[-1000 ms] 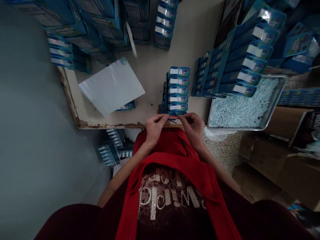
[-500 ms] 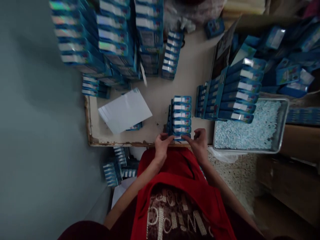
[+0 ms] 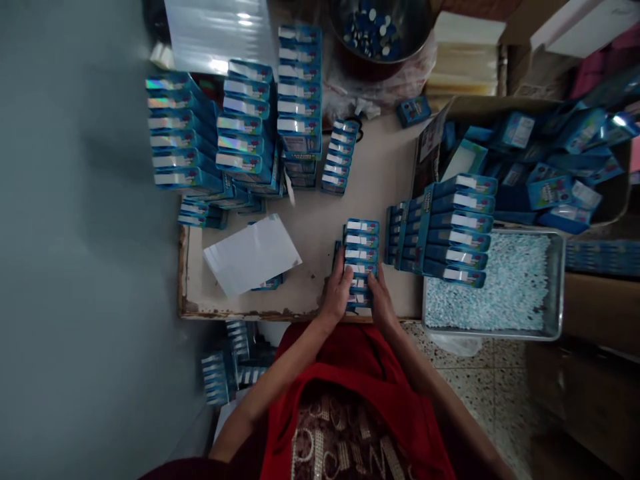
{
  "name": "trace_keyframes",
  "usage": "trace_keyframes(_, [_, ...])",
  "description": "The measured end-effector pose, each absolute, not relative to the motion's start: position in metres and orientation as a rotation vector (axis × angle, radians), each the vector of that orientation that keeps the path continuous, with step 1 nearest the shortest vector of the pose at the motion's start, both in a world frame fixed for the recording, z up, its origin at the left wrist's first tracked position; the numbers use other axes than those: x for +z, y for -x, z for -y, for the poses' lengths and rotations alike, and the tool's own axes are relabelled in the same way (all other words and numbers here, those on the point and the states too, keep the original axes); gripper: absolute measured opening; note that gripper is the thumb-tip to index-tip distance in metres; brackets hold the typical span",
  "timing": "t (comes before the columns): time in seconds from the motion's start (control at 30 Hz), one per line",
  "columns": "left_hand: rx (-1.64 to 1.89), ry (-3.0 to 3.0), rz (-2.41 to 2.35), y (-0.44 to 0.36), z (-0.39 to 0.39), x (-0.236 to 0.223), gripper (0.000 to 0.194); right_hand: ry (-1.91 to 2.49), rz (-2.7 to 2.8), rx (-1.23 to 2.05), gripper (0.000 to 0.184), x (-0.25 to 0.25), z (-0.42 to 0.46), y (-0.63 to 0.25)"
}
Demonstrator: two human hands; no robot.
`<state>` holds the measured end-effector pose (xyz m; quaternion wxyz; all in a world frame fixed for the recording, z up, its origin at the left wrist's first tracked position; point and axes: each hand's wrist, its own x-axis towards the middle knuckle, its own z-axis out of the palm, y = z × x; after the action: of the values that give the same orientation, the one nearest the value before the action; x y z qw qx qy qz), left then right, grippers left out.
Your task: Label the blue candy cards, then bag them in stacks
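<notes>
Near the front edge of the table stands a row of small blue boxes (image 3: 362, 241), each with a white label strip on its upper side. My left hand (image 3: 339, 288) presses against the row's left side, thumb over the edge. On the opposite side my right hand (image 3: 381, 298) clasps the same row, so the boxes are gripped between both palms. Part of another blue box shows behind my left fingers. To the left, a stack of white sheets (image 3: 253, 257) lies partly over another blue box.
Tall stacks of blue boxes (image 3: 245, 127) stand at the back left. More stacked boxes (image 3: 443, 227) overhang a metal tray (image 3: 556, 293) of pale blue bits on the right. Behind are a carton of loose boxes (image 3: 540, 167) and a dark bowl (image 3: 383, 63).
My hands have gone from pinching the front box's label strip to clasping the row's two sides. The row now sits slightly raised, and the head view has tilted up.
</notes>
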<state>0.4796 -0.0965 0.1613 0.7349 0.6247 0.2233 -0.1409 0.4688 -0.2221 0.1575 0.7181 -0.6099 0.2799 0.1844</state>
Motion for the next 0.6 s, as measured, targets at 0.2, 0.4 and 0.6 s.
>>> trace_keyframes(0.2, [-0.122, -1.525, -0.239, -0.651, 0.078, 0.163, 0.069, 1.389, -0.367, 0.158, 0.066, 0.151, 0.205, -0.630])
trace_keyframes(0.4, [0.194, -1.750, -0.201, -0.747, 0.080, 0.140, 0.070, 1.419, -0.116, 0.157, 0.059, 0.104, 0.183, -0.798])
trace_keyframes(0.6, [0.282, -2.097, -0.288, -0.556, -0.006, 0.129, 0.035, 1.800, -0.269, 0.076, 0.059, 0.110, 0.191, -0.702])
